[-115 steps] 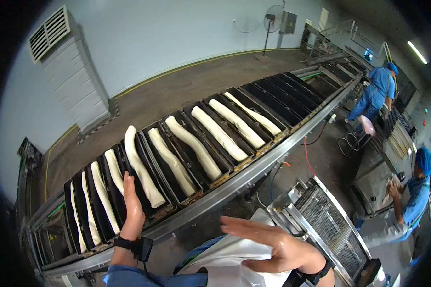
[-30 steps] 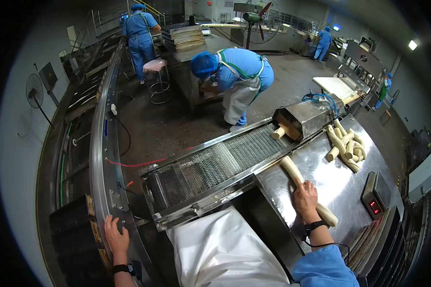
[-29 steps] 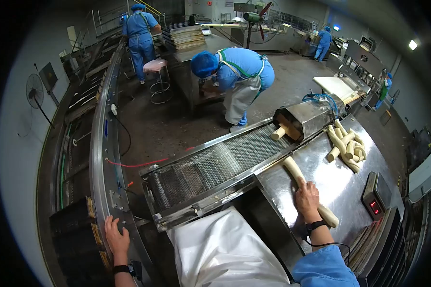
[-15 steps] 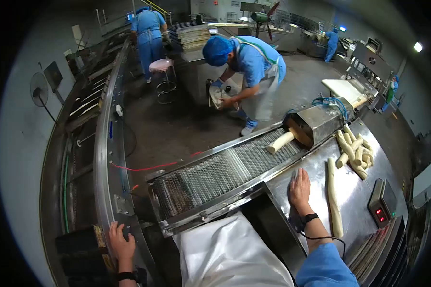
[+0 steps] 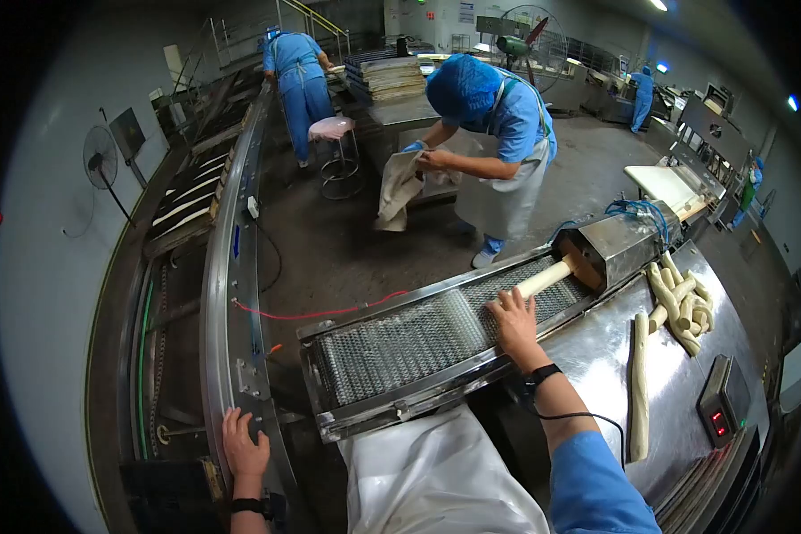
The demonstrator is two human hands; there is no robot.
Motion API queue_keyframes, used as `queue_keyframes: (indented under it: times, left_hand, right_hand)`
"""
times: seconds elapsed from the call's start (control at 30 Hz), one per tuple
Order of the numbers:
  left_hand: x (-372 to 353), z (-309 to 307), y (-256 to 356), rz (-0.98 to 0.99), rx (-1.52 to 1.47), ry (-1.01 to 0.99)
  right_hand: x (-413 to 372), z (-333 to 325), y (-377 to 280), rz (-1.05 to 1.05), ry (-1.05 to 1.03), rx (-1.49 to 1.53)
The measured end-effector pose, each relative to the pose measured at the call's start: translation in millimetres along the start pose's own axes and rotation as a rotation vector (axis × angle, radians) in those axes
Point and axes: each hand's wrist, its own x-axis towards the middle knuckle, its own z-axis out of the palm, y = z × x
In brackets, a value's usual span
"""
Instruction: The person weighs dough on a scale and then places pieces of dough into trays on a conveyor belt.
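Note:
My right hand (image 5: 517, 327) is over the wire-mesh conveyor belt (image 5: 400, 338), its fingers spread at the near end of a pale dough roll (image 5: 545, 280). They seem to touch the dough, but a firm grip is not visible. That roll sticks out of the metal machine housing (image 5: 618, 245) onto the belt. My left hand (image 5: 245, 445) rests open on the edge of the long metal line (image 5: 227, 356), with thumb and fingers apart and nothing in it. Another long dough roll (image 5: 640, 387) lies on the steel table (image 5: 587, 356) to the right.
A pile of dough pieces (image 5: 681, 303) and a scale (image 5: 722, 400) with red digits are on the steel table. Beyond the belt, a bending co-worker (image 5: 507, 133) holds a cloth (image 5: 400, 187). A stool (image 5: 334, 133) stands farther back. Dough strips (image 5: 187, 209) lie on the left line.
My right hand has gone from the steel table to the dough roll on the belt. More of that roll shows outside the housing. The co-worker's cloth now hangs unfolded. My left hand stays on the edge.

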Motion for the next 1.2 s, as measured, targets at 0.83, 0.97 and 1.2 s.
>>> queue_keyframes:
  times: [0.83,0.97,1.2]
  left_hand:
    - [-5,-1,-5,0.007,0.008,-0.011]
    - [-7,-1,-7,0.031,-0.005,0.006]
    - [-8,1,-10,-0.004,0.019,0.006]
  right_hand:
    - [-321,-91,140,1.033,-0.201,0.374]
    - [-316,-94,132,0.891,0.097,0.085]
    - [-243,-71,125,0.712,0.088,0.026]
